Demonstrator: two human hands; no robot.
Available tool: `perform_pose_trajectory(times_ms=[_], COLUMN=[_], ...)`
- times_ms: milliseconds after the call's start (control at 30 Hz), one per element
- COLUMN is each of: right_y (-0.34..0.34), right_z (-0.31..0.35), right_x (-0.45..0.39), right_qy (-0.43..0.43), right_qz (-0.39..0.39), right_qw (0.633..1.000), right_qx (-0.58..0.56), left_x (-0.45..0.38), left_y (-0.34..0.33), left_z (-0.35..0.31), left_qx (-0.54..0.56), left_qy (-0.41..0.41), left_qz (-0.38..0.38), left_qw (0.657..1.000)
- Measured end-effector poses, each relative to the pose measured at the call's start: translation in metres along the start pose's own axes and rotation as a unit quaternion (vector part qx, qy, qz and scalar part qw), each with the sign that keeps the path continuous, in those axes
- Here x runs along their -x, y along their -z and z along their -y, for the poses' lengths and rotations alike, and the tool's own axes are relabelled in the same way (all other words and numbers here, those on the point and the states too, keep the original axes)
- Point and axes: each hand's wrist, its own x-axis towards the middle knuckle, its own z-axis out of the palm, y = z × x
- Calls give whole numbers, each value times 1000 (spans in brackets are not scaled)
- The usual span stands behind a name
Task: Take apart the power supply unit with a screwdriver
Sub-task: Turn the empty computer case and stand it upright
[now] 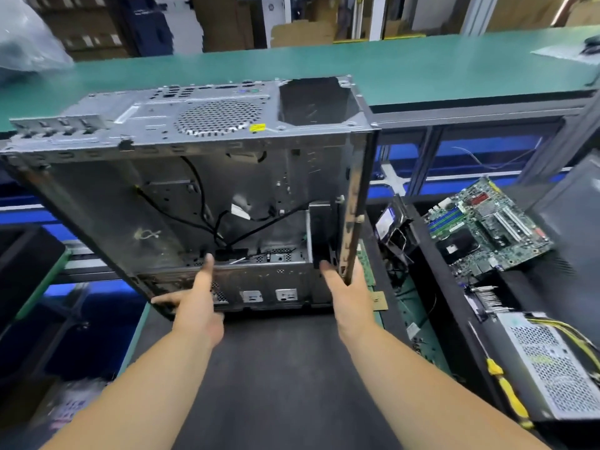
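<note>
Left hand (198, 306) and right hand (349, 293) clamped on near edge of gutted computer case (194, 177), thumbs hooked inside, case tilted above dark mat (276, 368). Power supply unit (548, 365) at 4 o'clock, beside yellow-handled screwdriver (506, 388). Motherboard (487, 225) at 2 o'clock. Judged: clearing case; next, set aside, take screwdriver.

I hold an emptied grey metal computer case (201, 177) off the dark work mat (276, 368), open side towards me. My left hand (198, 303) grips its near edge, thumb inside; my right hand (349, 293) grips the near right corner. To my right lie a silver perforated power supply unit (552, 365), a yellow-handled screwdriver (506, 389) and a green motherboard (487, 222).
</note>
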Motion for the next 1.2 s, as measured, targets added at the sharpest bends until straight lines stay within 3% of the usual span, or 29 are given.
perform_pose_trajectory(times_ms=[67, 133, 300, 833, 1033, 1200], right_y=[0, -1, -4, -23, -27, -27], right_z=[2, 6, 13, 22, 28, 29], right_x=[-6, -11, -26, -82, -93, -94], right_qy=[0, 10, 14, 11, 9, -5], right_qz=[7, 16, 29, 28, 33, 39], right_qw=[1000, 1000, 999, 999, 999, 999], right_qx=[-8, -18, -23, -40, -38, -34], left_x=[-11, -20, -27, -84, -93, -87], left_y=[-12, -19, -28, -46, -53, -51], left_z=[-2, -8, -22, -54, -60, -60], left_qx=[240, 282, 248, 201, 210, 203], left_qy=[18, 9, 10, 3, -5, -8], left_qz=[-26, -54, -69, 51, 10, 35], left_qw=[970, 958, 966, 978, 978, 979])
